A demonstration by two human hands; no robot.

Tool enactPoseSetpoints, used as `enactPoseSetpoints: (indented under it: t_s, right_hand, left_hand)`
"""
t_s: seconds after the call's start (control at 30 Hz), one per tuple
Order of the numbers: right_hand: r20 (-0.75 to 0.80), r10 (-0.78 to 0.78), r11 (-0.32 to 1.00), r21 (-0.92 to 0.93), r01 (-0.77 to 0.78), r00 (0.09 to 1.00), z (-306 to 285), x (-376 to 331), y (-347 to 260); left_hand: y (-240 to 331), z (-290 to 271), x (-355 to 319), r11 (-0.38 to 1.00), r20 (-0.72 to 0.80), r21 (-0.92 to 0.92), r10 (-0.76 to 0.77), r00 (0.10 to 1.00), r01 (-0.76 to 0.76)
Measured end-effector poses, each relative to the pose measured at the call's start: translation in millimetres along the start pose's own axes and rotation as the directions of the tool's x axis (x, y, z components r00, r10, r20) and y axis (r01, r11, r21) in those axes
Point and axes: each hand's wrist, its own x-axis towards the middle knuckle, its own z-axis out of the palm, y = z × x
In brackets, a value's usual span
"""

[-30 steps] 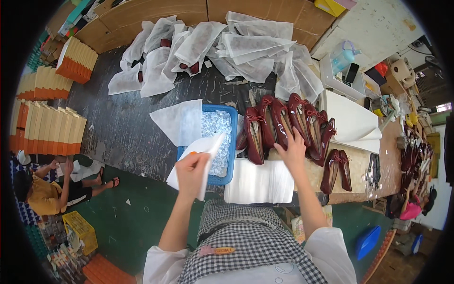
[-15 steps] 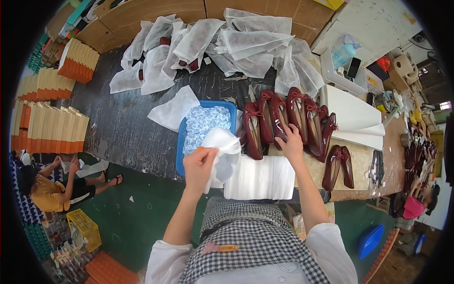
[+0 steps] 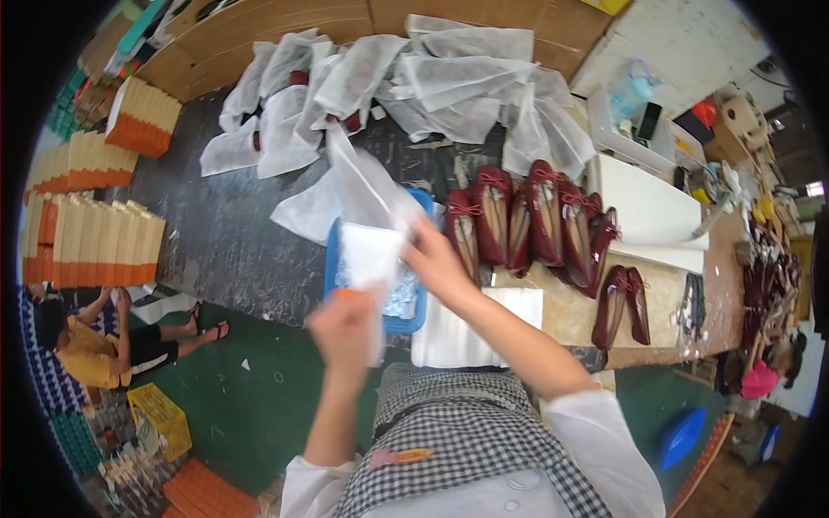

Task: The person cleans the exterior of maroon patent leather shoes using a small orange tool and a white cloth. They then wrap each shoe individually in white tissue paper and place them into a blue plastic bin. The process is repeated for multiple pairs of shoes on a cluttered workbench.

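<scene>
A thin white shoe bag, blurred by motion, stretches upright over a blue basket of small clear-and-blue packets. My left hand, smeared by motion and with something orange on a finger, is closed on the lower part of the bag. At the bag's right edge, my right hand pinches the material with its fingertips. To the right of it stands a row of dark red shiny shoes with bows. A stack of white sheets lies at the table's front edge, under my right forearm.
White bags, some with red shoes showing, are heaped at the back of the dark table. Orange-and-cream boxes stand at left. A red pair and a white roll lie at right. A person in yellow sits at lower left.
My right hand has left the red shoes and moved left to the white bag. The bag has swung up and opened out. One shoe in the row has shifted.
</scene>
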Motion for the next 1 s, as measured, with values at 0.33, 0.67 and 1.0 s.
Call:
enactPoseSetpoints:
  t_s: [0.33,0.67,1.0]
  right_hand:
    - [-0.031,0.012,0.969,-0.248,-0.019,0.999,-51,-51,22]
    - [-0.543,-0.061,0.917,-0.362,-0.167,0.838,-177,-70,105]
    - [0.182,0.256,0.947,0.15,-0.284,0.949,-41,-59,-4]
  left_hand:
    - [-30,-3,21,0.937,-0.029,-0.189,-0.304,0.952,0.294]
    - [-16,60,33,0.973,0.237,0.193,0.077,0.969,-0.125]
    - [16,38,-8,0.961,0.268,0.149,0.186,0.945,-0.232]
